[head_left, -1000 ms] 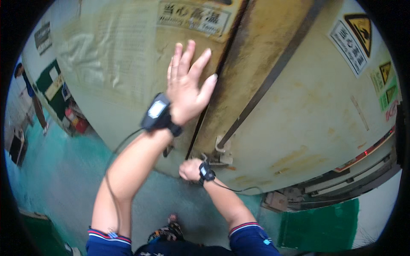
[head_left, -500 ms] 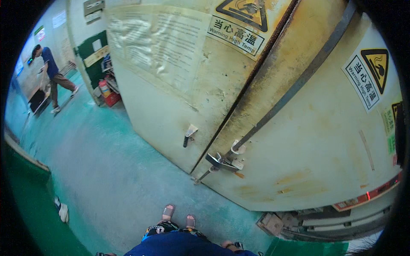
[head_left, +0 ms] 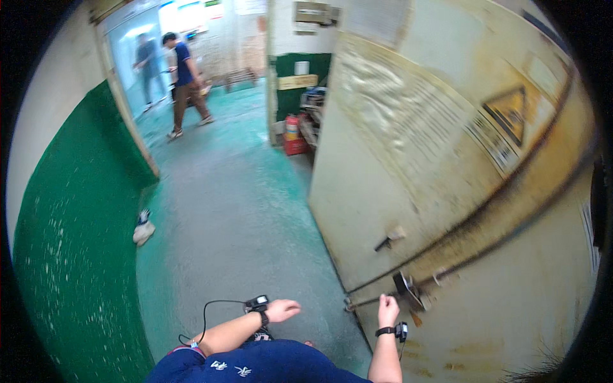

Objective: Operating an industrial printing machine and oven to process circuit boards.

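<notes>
My left hand (head_left: 283,311) reaches in from the lower edge over the floor, fingers loosely stretched to the right, with nothing seen in it. My right hand (head_left: 388,311) is raised with its fingers curled in, and no object shows in it. It is nearest to the metal latch (head_left: 408,292) on the large cream double door (head_left: 357,210); whether they touch cannot be told. A smaller black-handled latch (head_left: 385,243) sits higher on the left door leaf. Each wrist wears a dark band with a small device; a cable runs from the left one.
A green and white wall (head_left: 76,230) stands at my left, with a pale bundle (head_left: 144,228) at its foot. A walkway (head_left: 223,210) leads ahead to a person (head_left: 185,83) in dark blue. A fire extinguisher (head_left: 292,127) stands beyond the door. The door bears a yellow warning sign (head_left: 507,115).
My view has swung left, so the door now lies further right. Both my forearms have come up into view. The far person is still in the walkway.
</notes>
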Motion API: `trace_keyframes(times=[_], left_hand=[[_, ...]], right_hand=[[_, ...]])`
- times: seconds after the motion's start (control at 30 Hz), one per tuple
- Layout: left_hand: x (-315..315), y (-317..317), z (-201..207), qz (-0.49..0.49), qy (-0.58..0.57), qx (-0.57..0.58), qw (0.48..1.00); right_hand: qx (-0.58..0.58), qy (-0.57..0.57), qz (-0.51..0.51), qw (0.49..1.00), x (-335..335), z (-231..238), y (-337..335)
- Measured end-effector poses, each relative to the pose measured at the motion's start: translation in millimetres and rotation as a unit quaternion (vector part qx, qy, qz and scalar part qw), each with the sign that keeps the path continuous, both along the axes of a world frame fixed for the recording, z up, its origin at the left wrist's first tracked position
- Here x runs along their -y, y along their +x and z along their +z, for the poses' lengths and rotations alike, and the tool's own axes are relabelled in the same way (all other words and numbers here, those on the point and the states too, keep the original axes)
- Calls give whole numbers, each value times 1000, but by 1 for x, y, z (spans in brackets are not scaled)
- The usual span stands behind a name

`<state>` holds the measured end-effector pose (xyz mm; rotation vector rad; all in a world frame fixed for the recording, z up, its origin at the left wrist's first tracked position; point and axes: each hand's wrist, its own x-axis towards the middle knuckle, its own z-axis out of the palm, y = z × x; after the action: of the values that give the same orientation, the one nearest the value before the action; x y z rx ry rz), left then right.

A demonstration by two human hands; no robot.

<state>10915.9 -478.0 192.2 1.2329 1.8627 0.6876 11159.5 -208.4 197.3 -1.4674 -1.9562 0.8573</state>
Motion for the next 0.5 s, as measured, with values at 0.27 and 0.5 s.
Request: trace_keyframes(times=[0.27, 0.5], left_hand=[[130, -107, -18, 280, -105, 40, 953], [508, -191, -148, 47, -625, -46, 778]], right_hand=[[67, 137, -100, 983, -49, 12, -91], [88, 106, -244, 960, -57, -2, -118]])
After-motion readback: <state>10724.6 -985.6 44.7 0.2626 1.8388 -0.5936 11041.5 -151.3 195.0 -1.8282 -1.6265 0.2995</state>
